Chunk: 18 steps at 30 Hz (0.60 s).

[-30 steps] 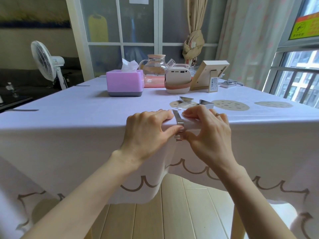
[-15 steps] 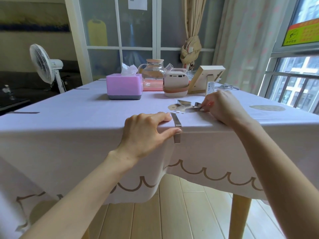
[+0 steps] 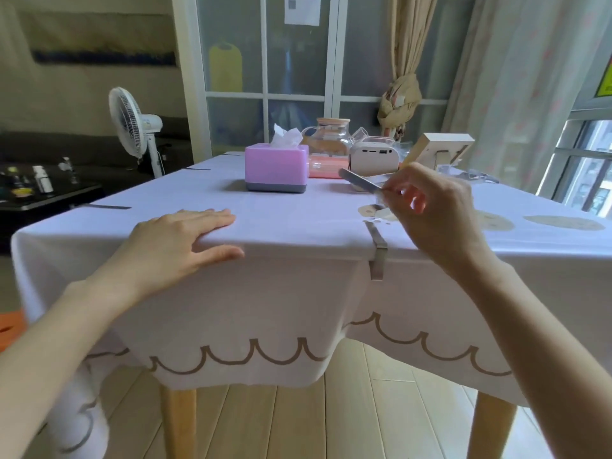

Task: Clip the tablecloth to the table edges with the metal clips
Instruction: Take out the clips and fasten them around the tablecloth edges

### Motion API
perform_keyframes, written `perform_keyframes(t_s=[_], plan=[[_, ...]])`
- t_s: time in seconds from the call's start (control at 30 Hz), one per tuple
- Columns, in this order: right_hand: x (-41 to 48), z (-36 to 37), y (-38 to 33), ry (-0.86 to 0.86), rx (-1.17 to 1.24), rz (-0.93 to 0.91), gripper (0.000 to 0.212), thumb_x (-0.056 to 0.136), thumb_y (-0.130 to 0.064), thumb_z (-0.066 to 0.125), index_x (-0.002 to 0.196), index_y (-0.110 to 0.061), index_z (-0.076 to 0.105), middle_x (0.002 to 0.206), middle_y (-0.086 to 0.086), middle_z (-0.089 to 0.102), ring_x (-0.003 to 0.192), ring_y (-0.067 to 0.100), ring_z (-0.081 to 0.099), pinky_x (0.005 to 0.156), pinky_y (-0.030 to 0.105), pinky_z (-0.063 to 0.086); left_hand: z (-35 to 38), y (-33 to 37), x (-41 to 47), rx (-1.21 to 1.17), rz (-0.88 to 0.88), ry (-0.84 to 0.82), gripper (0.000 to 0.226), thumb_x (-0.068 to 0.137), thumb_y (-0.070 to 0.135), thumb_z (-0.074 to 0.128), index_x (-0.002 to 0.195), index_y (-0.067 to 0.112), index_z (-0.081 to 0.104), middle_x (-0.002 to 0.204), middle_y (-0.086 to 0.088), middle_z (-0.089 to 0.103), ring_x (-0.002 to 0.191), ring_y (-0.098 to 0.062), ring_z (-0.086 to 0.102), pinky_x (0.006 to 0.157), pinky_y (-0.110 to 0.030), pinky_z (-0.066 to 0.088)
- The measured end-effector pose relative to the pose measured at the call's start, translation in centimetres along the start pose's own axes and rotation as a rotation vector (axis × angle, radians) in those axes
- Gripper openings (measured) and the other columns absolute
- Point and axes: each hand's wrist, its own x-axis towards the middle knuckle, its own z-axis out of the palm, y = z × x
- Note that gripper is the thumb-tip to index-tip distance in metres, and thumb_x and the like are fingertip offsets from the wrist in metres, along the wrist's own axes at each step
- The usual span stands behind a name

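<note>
The left hand [image 3: 180, 240] lies flat, palm down, fingers straight and close together, pointing right. Its four fingers rest on top of the cloth [image 3: 291, 213]. The thumb is spread below them and presses the hanging part just under the edge. The bare left forearm runs from the lower left corner to a nearly straight wrist.

The right hand [image 3: 433, 213] is held up off the cloth, its back toward the camera and its fingers curled. Thumb and fingertips pinch one end of a clip [image 3: 359, 181], which sticks out to the left beyond the fingertips. The bare right forearm rises from the lower right corner. The two hands are well apart.
</note>
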Motion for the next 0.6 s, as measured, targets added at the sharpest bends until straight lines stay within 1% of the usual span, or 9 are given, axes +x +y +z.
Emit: perform_keyframes(t_s=[0.07, 0.13, 0.2, 0.3, 0.37, 0.4, 0.5, 0.53, 0.6], plan=[[0.2, 1.2, -3.3, -0.077, 0.246, 0.049, 0.006, 0.078, -0.007, 0.069, 0.079, -0.003, 0.063, 0.068, 0.0, 0.064, 0.058, 0.015, 0.06, 0.057, 0.027, 0.052, -0.1, -2.1, -0.9, 0.045, -0.081, 0.006, 0.083, 0.068, 0.086, 0.032, 0.134, 0.037, 0.044, 0.14, 0.022, 0.036, 0.135, -0.012, 0.036, 0.106, -0.043, 0.033], [0.5, 2.7, -6.5, -0.169, 0.47, 0.143, 0.021, 0.072, 0.003, 0.074, 0.079, -0.013, 0.061, 0.071, 0.0, 0.064, 0.061, 0.015, 0.064, 0.06, 0.028, 0.057, -0.1, -3.8, -1.4, 0.096, -0.045, 0.045, 0.09, 0.069, 0.088, 0.021, 0.136, 0.032, 0.044, 0.141, 0.019, 0.036, 0.135, -0.012, 0.036, 0.109, -0.041, 0.029], [0.7, 4.3, -9.1, -0.263, 0.595, 0.198, 0.033, 0.068, 0.011, 0.074, 0.079, -0.018, 0.061, 0.072, 0.0, 0.065, 0.064, 0.012, 0.065, 0.064, 0.026, 0.058, 0.1, -5.2, -1.5, 0.065, 0.032, 0.043, 0.099, 0.067, 0.09, 0.008, 0.137, 0.03, 0.044, 0.138, 0.02, 0.036, 0.133, -0.007, 0.034, 0.108, -0.035, 0.027], [0.9, 6.6, -12.1, -0.339, 0.782, 0.271, 0.028, 0.068, 0.012, 0.073, 0.071, -0.013, 0.062, 0.071, 0.009, 0.067, 0.06, 0.015, 0.067, 0.062, 0.026, 0.059, -0.5, -5.9, -1.1, -0.036, 0.03, -0.015, 0.097, 0.064, 0.09, -0.002, 0.136, 0.038, 0.035, 0.134, 0.028, 0.032, 0.129, 0.004, 0.027, 0.106, -0.028, 0.028], [1.0, 8.4, -13.4, -0.304, 0.794, 0.255, 0.027, 0.068, 0.005, 0.077, 0.068, -0.016, 0.06, 0.071, 0.005, 0.063, 0.058, 0.014, 0.063, 0.058, 0.023, 0.056, -0.7, -6.1, -0.9, -0.021, 0.037, -0.042, 0.097, 0.063, 0.089, -0.005, 0.137, 0.039, 0.033, 0.134, 0.031, 0.032, 0.127, 0.008, 0.027, 0.102, -0.023, 0.027], [1.1, 9.4, -14.0, -0.272, 0.749, 0.212, 0.024, 0.068, -0.002, 0.079, 0.068, -0.018, 0.061, 0.071, 0.0, 0.061, 0.059, 0.011, 0.059, 0.057, 0.02, 0.052, -0.8, -6.2, -1.0, 0.004, 0.031, -0.049, 0.098, 0.065, 0.087, -0.003, 0.138, 0.036, 0.038, 0.137, 0.027, 0.035, 0.128, 0.005, 0.03, 0.1, -0.023, 0.028], [1.2, 11.8, -15.2, -0.188, 0.604, 0.145, 0.012, 0.07, -0.018, 0.08, 0.068, -0.017, 0.068, 0.071, -0.014, 0.058, 0.074, 0.009, 0.048, 0.061, 0.02, 0.038, -0.6, -6.3, -1.5, 0.124, -0.08, 0.001, 0.09, 0.073, 0.083, 0.011, 0.132, 0.028, 0.051, 0.14, 0.002, 0.049, 0.132, -0.018, 0.04, 0.103, -0.038, 0.032], [1.3, 12.3, -15.5, -0.173, 0.592, 0.155, 0.011, 0.072, -0.02, 0.079, 0.07, -0.015, 0.07, 0.069, -0.019, 0.056, 0.079, 0.01, 0.047, 0.062, 0.021, 0.037, -0.5, -6.4, -1.7, 0.154, -0.108, 0.03, 0.096, 0.068, 0.087, 0.008, 0.133, 0.029, 0.05, 0.141, -0.001, 0.048, 0.133, -0.021, 0.04, 0.104, -0.04, 0.031], [1.4, 13.1, -16.2, -0.172, 0.636, 0.188, 0.011, 0.076, -0.022, 0.076, 0.071, -0.015, 0.07, 0.067, -0.021, 0.055, 0.081, 0.008, 0.049, 0.064, 0.021, 0.037, -0.5, -6.6, -1.9, 0.167, -0.13, 0.019, 0.106, 0.06, 0.091, 0.002, 0.135, 0.032, 0.047, 0.144, 0.002, 0.045, 0.135, -0.02, 0.037, 0.105, -0.039, 0.03]])
